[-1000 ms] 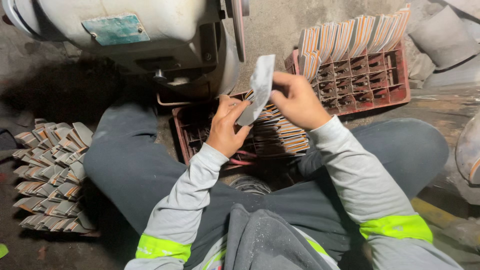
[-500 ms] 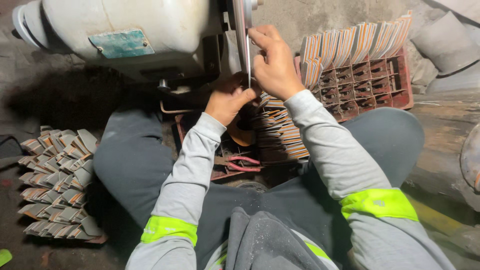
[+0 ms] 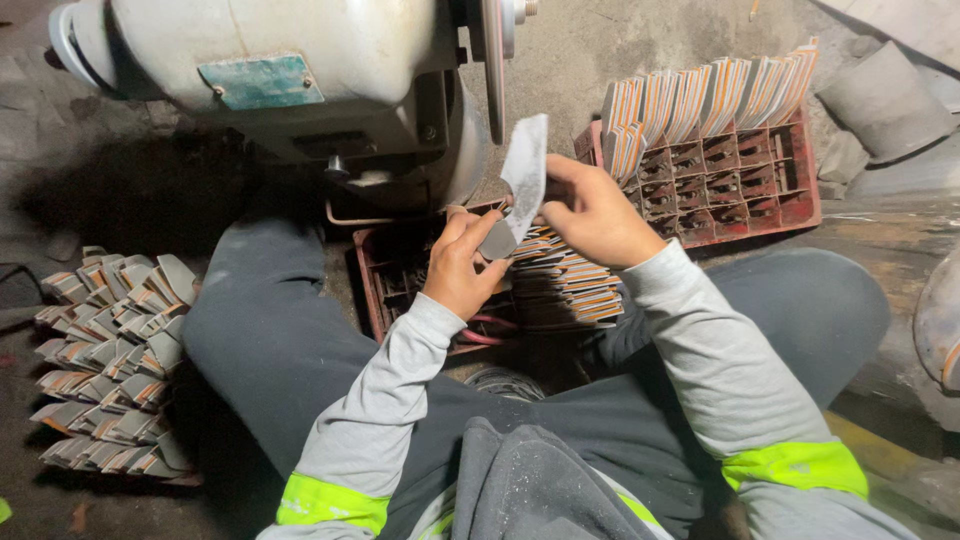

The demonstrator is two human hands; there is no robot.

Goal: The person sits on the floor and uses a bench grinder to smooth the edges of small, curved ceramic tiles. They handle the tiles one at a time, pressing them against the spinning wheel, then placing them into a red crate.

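Note:
I hold a flat grey blade-shaped metal piece (image 3: 524, 175) in both hands, just below the thin grinding wheel (image 3: 493, 60) of a large bench grinder (image 3: 280, 80). My left hand (image 3: 462, 262) pinches its lower end, and my right hand (image 3: 592, 212) grips its side. The piece stands tilted, a little to the right of the wheel and apart from it. Under my hands a red crate (image 3: 375, 290) between my legs holds a row of similar orange-edged pieces (image 3: 565, 285).
A second red compartment crate (image 3: 740, 180) with upright pieces stands at the back right. A pile of finished pieces (image 3: 110, 360) lies on the floor at my left. Red-handled pliers (image 3: 490, 330) lie in the near crate. My legs flank the grinder.
The piece was held edge-on up against the wheel half a second ago; now both hands have lowered it away from the wheel and turned its flat face toward me.

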